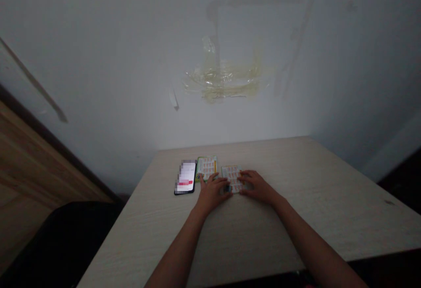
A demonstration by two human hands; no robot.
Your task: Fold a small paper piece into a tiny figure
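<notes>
Two small printed cards or pamphlets with rows of boxed text lie on the table (171, 235). The right-hand pamphlet (232, 174) rests flat between my hands. At its left edge, my left hand (213, 191) touches it with the index finger and thumb; the other fingers spread toward the lower edge of the left pamphlet (207, 166), partly covering it. My right hand (257, 186) lies along the opposite edge with fingers apart, fingertips on the paper. Both hands look open, and the undersides of the fingers are hidden.
A phone (186, 178) with a lit, partly blurred screen lies left of the pamphlets. Behind the table rises a pale wall (131, 59) with shiny tape (226, 79) stuck on it. A dark object (72, 239) and a wooden panel (29, 156) stand at the left.
</notes>
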